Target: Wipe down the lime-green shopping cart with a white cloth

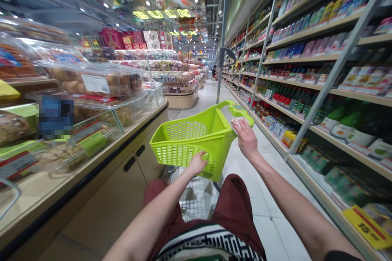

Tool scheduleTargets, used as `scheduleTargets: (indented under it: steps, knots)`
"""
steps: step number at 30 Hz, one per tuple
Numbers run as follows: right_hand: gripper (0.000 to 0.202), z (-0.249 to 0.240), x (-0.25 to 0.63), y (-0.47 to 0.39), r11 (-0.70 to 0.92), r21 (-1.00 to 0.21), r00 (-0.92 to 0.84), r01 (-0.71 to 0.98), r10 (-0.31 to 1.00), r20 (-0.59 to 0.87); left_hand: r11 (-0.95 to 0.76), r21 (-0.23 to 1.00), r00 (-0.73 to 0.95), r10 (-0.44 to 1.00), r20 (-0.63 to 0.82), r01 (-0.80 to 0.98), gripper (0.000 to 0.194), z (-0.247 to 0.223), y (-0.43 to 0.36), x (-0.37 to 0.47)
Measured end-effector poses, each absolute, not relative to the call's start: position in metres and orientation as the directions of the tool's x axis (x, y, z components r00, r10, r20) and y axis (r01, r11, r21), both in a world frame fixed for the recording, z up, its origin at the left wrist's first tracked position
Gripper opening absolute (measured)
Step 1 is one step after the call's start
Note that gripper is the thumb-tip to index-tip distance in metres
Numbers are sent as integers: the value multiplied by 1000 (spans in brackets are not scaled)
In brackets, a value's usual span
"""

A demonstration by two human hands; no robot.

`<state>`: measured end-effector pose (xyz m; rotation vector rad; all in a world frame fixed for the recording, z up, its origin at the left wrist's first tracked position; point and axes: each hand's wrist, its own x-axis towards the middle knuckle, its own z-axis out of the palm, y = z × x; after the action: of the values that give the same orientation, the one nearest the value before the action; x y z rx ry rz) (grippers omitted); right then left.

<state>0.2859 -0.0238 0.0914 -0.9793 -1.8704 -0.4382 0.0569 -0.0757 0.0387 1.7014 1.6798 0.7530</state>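
Observation:
A bright green shopping basket cart [190,130] stands in the aisle in front of my knees, its basket showing no goods inside. My left hand [198,163] grips the lower side of the basket, its fingertips at the holes in the wall. A white crumpled cloth or tissue [238,124] lies under the fingers of my right hand [246,138], pressed against the cart beside its green handle [241,110]. The underside of the cloth is hidden.
On the left is a counter [128,142] with clear food boxes [92,81]. Tall shelves [306,85] of cans and bottles line the right. A grey pole [223,48] rises behind the cart. Farther down the aisle, a person [214,73] is low by the shelves.

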Motion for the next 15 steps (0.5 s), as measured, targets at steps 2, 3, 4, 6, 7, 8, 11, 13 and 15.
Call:
scheduleTargets:
  steps: [2,3,4,6,7,8,11,13,15]
  knots:
    - [46,81,289,-21,615,-90,-272,783,469,841,-55,721,59,998,20,691,49,41,-79,66]
    - [46,68,287,-21,625,-80,-307,777,487,817,-95,677,89,995,43,730,50,42,-81,70]
    - [47,52,285,-23,637,-72,-343,767,502,794,-133,619,123,991,60,774,51,43,-83,74]
    - [47,17,277,-30,647,-74,-386,759,539,749,-188,490,180,982,64,851,51,43,-87,79]
    - [48,2,273,-35,652,-72,-414,755,558,719,-200,439,196,979,55,876,51,42,-89,80]
    - [48,-10,270,-39,660,-71,-443,748,576,687,-198,410,199,979,43,890,51,41,-91,80]
    - [49,-15,268,-45,683,-70,-487,727,585,648,-186,366,191,981,22,912,53,39,-93,78]
    - [48,8,274,-43,664,-82,-420,743,558,715,-178,343,179,983,27,922,54,39,-92,76]
    - [48,40,284,-36,610,-111,-283,785,512,811,-172,321,167,985,45,931,56,40,-91,76]
